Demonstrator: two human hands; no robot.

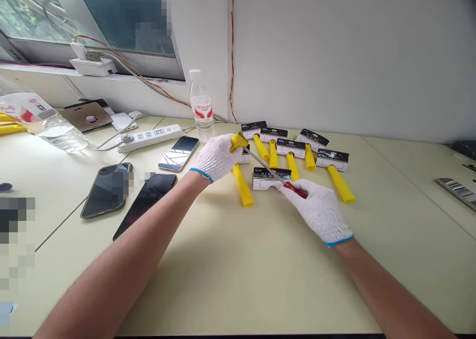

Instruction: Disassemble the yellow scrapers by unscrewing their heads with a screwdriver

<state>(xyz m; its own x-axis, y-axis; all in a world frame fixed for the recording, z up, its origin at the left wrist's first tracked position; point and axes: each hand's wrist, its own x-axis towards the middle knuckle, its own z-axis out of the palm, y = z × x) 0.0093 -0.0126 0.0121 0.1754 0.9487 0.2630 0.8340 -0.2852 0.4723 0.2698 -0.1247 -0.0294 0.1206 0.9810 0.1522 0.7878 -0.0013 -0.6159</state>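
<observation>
White-gloved left hand (217, 155) holding yellow piece (238, 141), right hand (319, 207) gripping red-handled screwdriver (294, 188), pale table (260, 279)

Screwdriver (265, 165): red handle, long thin metal shaft. Handle in right hand (316, 207), white glove wrapped round it; shaft slants away and to the left, over the desk. Tip ends at yellow tool (239, 141); exact contact too small to tell. Yellow tool: bright yellow, held off the desk, clasped in left hand (218, 155), also gloved; most of it hidden, only the head end showing.
</observation>
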